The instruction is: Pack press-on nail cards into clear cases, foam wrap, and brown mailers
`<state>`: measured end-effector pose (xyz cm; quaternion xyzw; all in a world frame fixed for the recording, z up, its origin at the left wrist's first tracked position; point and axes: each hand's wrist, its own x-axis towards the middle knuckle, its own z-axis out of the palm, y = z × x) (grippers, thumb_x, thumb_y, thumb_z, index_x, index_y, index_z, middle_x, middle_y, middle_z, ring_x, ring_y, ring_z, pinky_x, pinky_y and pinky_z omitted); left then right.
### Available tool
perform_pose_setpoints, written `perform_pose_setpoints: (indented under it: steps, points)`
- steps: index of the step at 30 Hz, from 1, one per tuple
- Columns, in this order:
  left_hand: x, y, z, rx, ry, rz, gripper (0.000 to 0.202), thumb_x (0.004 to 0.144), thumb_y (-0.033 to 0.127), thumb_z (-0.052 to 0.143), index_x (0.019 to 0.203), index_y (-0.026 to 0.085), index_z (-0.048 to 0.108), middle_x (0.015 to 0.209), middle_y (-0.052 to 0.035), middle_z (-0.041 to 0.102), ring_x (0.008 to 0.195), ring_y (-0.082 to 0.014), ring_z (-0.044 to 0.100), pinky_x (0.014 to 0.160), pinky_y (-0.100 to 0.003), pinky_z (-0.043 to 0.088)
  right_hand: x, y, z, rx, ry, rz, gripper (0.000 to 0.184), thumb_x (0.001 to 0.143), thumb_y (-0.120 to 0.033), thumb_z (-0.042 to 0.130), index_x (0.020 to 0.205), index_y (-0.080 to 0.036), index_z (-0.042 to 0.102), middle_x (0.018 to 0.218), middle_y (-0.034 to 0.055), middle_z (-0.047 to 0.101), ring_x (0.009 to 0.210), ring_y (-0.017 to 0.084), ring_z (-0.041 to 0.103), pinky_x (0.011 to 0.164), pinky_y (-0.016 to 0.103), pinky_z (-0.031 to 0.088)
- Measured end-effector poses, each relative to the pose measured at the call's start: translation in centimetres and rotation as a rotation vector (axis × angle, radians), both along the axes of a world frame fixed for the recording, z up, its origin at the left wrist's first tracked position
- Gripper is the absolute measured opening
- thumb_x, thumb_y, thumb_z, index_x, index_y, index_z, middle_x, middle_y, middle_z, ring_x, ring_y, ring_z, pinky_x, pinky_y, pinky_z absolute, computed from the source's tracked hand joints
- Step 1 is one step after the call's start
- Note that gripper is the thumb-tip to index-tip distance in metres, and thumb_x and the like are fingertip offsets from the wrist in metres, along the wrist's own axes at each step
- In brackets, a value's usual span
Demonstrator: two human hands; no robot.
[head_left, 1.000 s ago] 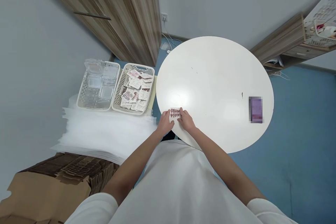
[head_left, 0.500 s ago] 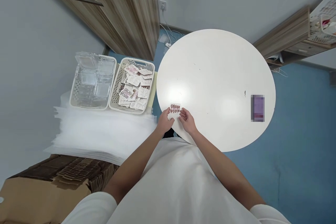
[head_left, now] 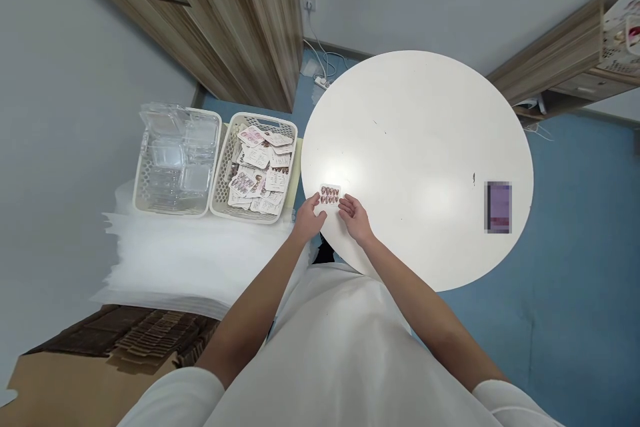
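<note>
A small card of press-on nails [head_left: 330, 195] lies on the white round table [head_left: 415, 140], near its left front edge. Two rows of shiny reddish-brown nails face up on it. At the card's left edge are the fingertips of my left hand [head_left: 309, 219], its thumb held apart. My right hand [head_left: 356, 219] is at the right edge, fingers loosely curved and thumb apart. Both hands look open around the card; whether the fingertips touch it is hard to make out.
A white basket of nail cards [head_left: 219, 177] stands left of the table, beside another basket holding clear plastic boxes [head_left: 139, 180]. White foam sheets [head_left: 170, 253] and folded cardboard [head_left: 90, 373] lie nearer. A blurred purple object [head_left: 499, 207] is at the table's right.
The nail card and both hands have shifted slightly away from me and a little left on the table. My camera view has also moved a little.
</note>
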<state>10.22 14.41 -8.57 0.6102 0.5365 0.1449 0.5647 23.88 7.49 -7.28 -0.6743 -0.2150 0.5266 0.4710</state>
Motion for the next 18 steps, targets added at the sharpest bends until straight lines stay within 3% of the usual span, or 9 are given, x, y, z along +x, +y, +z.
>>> perform_pose_setpoints:
  steps: [10, 18]
  points:
    - [-0.14, -0.3, -0.26, -0.022, -0.05, 0.065, 0.059, 0.067, 0.013, 0.053, 0.125, 0.017, 0.041, 0.126, -0.0094, 0.046, 0.11, -0.02, 0.048, 0.096, -0.034, 0.036, 0.04, -0.09, 0.19, -0.015, 0.017, -0.006, 0.054, 0.07, -0.026, 0.057, 0.12, -0.021, 0.039, 0.122, 0.0111, 0.048, 0.108, 0.018, 0.05, 0.095, 0.039, 0.039]
    - [0.25, -0.41, -0.49, -0.101, -0.064, 0.257, 0.054, 0.068, 0.011, 0.052, 0.122, 0.015, 0.044, 0.119, -0.0114, 0.051, 0.107, -0.0183, 0.05, 0.092, -0.032, 0.041, 0.34, -0.62, 0.01, -0.005, 0.026, 0.002, 0.056, 0.067, -0.026, 0.06, 0.119, -0.022, 0.041, 0.126, 0.0109, 0.044, 0.112, 0.02, 0.047, 0.096, 0.039, 0.038]
